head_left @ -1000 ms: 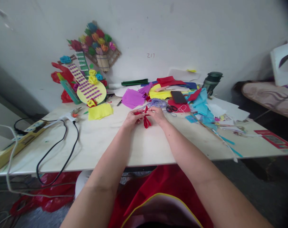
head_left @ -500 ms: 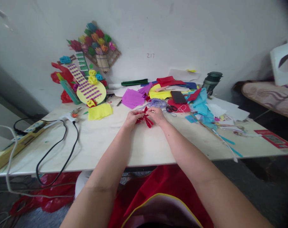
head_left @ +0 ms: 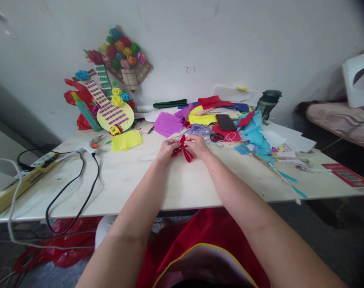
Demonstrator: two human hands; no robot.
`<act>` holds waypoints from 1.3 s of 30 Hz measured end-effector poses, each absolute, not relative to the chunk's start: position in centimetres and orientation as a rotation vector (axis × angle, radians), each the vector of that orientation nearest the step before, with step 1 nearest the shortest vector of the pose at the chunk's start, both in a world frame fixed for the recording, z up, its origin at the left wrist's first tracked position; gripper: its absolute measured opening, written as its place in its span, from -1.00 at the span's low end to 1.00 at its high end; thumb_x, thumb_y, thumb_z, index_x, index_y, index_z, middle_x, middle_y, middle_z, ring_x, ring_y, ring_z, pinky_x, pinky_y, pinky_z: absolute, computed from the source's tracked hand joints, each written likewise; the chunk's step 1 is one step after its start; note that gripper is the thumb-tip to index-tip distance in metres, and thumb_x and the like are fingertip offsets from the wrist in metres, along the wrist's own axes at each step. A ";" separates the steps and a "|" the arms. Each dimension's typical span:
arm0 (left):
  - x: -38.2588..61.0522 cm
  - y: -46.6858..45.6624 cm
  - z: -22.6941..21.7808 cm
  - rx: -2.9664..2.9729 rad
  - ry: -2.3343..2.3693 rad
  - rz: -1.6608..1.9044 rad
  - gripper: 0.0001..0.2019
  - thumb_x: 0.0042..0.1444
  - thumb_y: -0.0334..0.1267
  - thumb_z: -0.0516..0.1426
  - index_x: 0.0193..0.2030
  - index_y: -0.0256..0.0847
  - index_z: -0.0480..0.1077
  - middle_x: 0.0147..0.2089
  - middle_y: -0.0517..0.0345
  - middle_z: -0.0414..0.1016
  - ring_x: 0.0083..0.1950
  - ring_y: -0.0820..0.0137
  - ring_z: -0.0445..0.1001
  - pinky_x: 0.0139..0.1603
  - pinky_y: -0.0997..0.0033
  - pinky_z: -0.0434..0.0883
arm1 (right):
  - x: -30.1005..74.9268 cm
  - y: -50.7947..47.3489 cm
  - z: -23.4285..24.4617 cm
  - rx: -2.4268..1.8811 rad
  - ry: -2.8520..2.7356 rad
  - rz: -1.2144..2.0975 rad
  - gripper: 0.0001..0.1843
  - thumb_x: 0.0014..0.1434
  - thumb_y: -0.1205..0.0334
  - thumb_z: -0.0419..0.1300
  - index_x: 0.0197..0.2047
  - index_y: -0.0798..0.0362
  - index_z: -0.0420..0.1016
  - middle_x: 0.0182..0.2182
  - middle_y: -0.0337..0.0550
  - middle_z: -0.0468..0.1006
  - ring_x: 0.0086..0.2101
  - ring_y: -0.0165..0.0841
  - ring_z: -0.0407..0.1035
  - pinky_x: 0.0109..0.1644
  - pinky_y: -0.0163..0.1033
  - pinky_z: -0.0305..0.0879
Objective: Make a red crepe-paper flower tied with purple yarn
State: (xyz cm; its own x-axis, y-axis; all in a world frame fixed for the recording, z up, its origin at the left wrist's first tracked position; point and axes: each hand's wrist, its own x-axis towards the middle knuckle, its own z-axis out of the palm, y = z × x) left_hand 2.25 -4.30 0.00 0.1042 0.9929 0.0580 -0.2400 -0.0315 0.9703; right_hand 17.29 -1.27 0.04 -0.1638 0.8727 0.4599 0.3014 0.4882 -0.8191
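Observation:
Between my two hands, a little above the pale tabletop, is a piece of red crepe paper (head_left: 187,155) with several loops or petals spreading out. My left hand (head_left: 167,150) pinches its left side. From the right, my right hand (head_left: 197,145) grips it near the middle with bent fingers. The fingertips partly cover the paper's centre. Just behind the hands lie a tangle of pale purple cord (head_left: 198,130) and black-handled scissors (head_left: 217,137). A purple paper sheet (head_left: 168,124) is beyond my left hand.
A glue gun (head_left: 90,147) with a looping black cable and a power strip (head_left: 20,182) occupy the left side. Yellow paper (head_left: 127,141) lies nearby. At the back are a phone (head_left: 225,123) and coloured paper; a dark bottle (head_left: 268,105) stands right. A paper-flower guitar (head_left: 116,119) leans left.
The red paper has shifted very slightly between my fingers, its upper tip turning a little. Both hands stay in nearly the same place.

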 end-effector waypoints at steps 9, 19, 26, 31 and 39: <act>2.4 -4.2 -0.1 1.173 1.003 1.236 -0.78 -0.23 -0.25 0.25 -0.43 -0.36 0.42 -0.66 0.10 0.41 -0.68 0.46 0.33 -0.64 0.50 0.26 | 17.1 -1.4 0.1 -1.012 -1.756 0.616 -0.91 -0.10 0.27 0.14 -0.57 0.05 0.43 -0.50 -0.23 0.50 -0.38 -0.36 0.35 -0.16 -0.24 0.24; 2.6 -4.2 -0.1 1.218 1.067 1.346 -0.84 -0.20 -0.28 0.22 -0.45 -0.35 0.44 -0.62 0.17 0.40 -0.64 0.52 0.30 -0.62 0.52 0.27 | 17.0 -0.8 -0.5 -1.144 -1.666 0.704 -0.92 -0.11 0.26 0.14 -0.56 0.06 0.40 -0.59 -0.28 0.43 -0.45 -0.38 0.32 -0.23 -0.23 0.26; 2.8 -4.6 0.3 1.256 1.133 1.320 -0.82 -0.17 -0.28 0.20 -0.40 -0.34 0.46 -0.60 0.19 0.41 -0.59 0.51 0.34 -0.57 0.52 0.32 | 16.8 -0.1 -1.2 -1.046 -1.611 0.573 -0.83 -0.14 0.35 0.14 -0.37 0.00 0.37 -0.43 -0.29 0.46 -0.44 -0.41 0.32 -0.19 -0.21 0.31; 2.8 -4.5 0.3 1.274 1.144 1.312 -0.83 -0.15 -0.29 0.20 -0.40 -0.35 0.46 -0.61 0.20 0.40 -0.60 0.51 0.33 -0.57 0.53 0.31 | 16.9 -0.6 -0.4 -0.957 -1.690 0.495 -0.91 -0.13 0.41 0.10 -0.55 0.03 0.37 -0.37 -0.20 0.44 -0.31 -0.37 0.33 -0.12 -0.20 0.30; 3.1 -4.7 0.4 1.363 1.213 1.339 -0.89 -0.15 -0.35 0.16 -0.45 -0.35 0.46 -0.64 0.22 0.38 -0.63 0.54 0.30 -0.59 0.57 0.27 | 17.1 -0.9 -0.1 -1.059 -1.657 0.583 -0.84 -0.08 0.25 0.14 -0.64 0.05 0.38 -0.36 -0.16 0.45 -0.25 -0.32 0.33 -0.04 -0.15 0.23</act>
State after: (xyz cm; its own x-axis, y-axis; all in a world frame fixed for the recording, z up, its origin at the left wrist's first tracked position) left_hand 3.11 -4.68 0.37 -0.0442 0.9842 0.1717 0.0737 -0.1681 0.9830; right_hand 17.05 -0.93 -0.14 -0.0721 0.8618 0.5020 0.3580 0.4921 -0.7935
